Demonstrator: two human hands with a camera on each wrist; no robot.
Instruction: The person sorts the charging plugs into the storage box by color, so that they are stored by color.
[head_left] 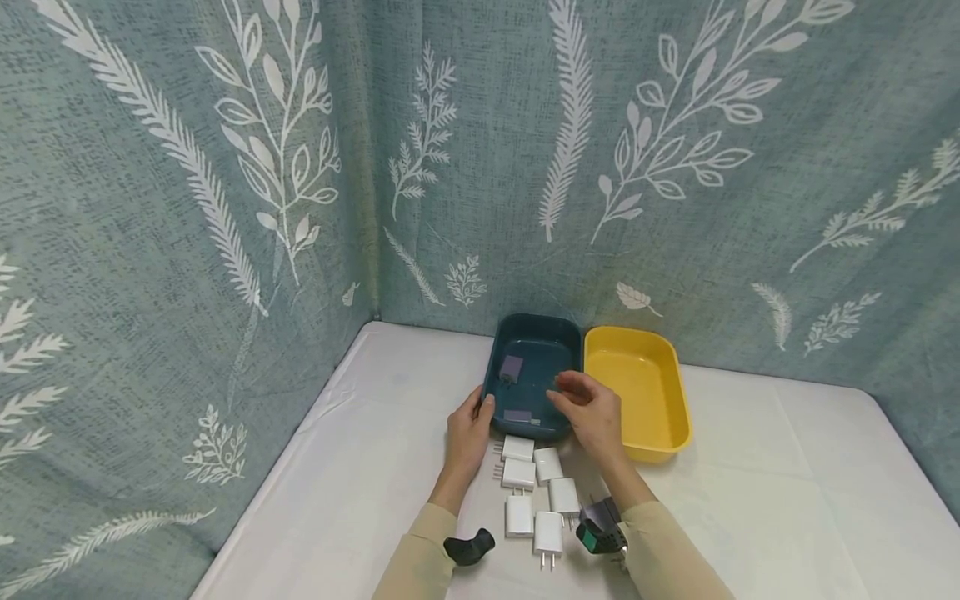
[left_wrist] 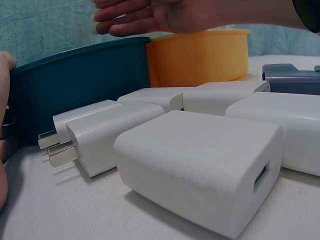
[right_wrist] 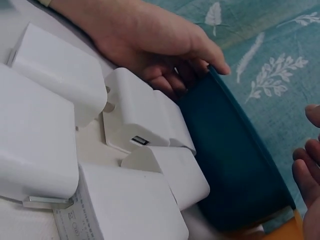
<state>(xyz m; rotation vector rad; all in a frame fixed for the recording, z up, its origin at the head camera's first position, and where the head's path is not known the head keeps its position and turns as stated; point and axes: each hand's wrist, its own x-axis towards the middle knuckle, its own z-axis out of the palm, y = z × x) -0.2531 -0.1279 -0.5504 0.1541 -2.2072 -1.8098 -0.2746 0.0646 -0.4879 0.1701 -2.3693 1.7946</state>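
Observation:
My left hand (head_left: 469, 432) grips the left wall of a dark blue plastic bin (head_left: 542, 379), thumb over the rim and fingers curled against the outside. Inside that bin lie two purple charger plugs, one charger (head_left: 512, 368) toward the upper left and another (head_left: 517, 415) at the near wall. Over the bin's near right side hovers my right hand (head_left: 594, 412), fingers loosely bent and nothing visible between them. In the left wrist view its fingers stretch out above the rim. Several white charger plugs (head_left: 519, 517) lie in front of the bin, between my forearms.
A yellow bin (head_left: 637, 387) stands right beside the blue one. Darker purple chargers (head_left: 600, 512) lie partly hidden under my right forearm, where a wrist camera also sits. A white cloth (head_left: 757, 475) covers the table, and a patterned curtain (head_left: 480, 167) hangs behind it.

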